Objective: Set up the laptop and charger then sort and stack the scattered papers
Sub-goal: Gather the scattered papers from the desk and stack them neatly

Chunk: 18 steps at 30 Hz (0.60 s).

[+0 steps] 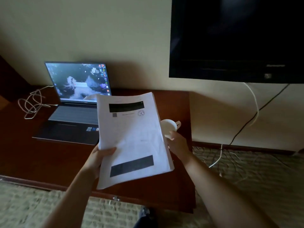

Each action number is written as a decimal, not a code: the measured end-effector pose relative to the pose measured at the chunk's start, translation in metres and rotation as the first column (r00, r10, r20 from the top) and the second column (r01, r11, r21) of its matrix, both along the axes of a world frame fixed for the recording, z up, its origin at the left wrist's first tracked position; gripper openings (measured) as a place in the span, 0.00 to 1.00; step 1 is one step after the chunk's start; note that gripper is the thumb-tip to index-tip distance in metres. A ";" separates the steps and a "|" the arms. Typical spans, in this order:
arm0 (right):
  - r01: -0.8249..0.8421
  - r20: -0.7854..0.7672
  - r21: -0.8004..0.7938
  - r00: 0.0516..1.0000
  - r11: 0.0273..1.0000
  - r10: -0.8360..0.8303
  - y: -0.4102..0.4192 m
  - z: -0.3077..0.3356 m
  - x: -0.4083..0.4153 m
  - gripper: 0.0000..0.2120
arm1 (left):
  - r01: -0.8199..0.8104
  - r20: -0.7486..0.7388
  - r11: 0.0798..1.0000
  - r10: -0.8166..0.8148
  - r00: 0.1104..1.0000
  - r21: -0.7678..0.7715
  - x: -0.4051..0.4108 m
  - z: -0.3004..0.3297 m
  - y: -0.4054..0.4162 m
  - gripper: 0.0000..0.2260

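In the middle of the frame, my left hand [100, 156] grips the stack of papers [131, 139] above the tabletop [49, 158], thumb on top. My right hand [176, 144] steadies its right edge; fingers hidden, grip unclear. The laptop [77, 102] sits open at left, cable [32, 102] attached. Stacking seems underway; next, squaring the edges and setting it down.
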State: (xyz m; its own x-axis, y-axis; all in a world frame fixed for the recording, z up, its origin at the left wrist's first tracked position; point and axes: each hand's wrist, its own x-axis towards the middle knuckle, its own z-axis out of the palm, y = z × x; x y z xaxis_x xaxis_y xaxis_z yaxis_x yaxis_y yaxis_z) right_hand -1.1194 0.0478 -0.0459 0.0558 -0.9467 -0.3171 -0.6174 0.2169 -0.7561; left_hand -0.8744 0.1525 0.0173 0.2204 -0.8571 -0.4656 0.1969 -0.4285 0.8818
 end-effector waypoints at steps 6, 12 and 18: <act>0.024 -0.142 -0.109 0.989 0.994 -0.039 -0.029 -0.005 0.015 0.13 | 0.018 0.011 0.998 -0.019 1.000 0.060 0.004 -0.002 -0.026 0.13; 0.008 -0.102 -0.178 0.994 0.984 -0.027 -0.069 -0.001 0.041 0.10 | 0.047 0.002 0.993 -0.048 0.999 0.108 0.036 -0.009 -0.068 0.14; -0.023 -0.063 -0.153 0.998 0.988 0.013 -0.101 -0.007 0.073 0.12 | 0.035 -0.009 0.990 -0.034 0.999 0.140 0.064 -0.014 -0.098 0.13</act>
State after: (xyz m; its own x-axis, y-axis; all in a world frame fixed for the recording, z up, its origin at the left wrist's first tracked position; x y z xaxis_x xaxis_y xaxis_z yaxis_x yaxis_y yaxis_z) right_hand -1.0465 -0.0531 -0.0525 0.0580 -0.9835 -0.1716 -0.6668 0.0898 -0.7398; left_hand -0.8106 0.0546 0.0031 0.1883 -0.7907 -0.5826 0.1849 -0.5540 0.8117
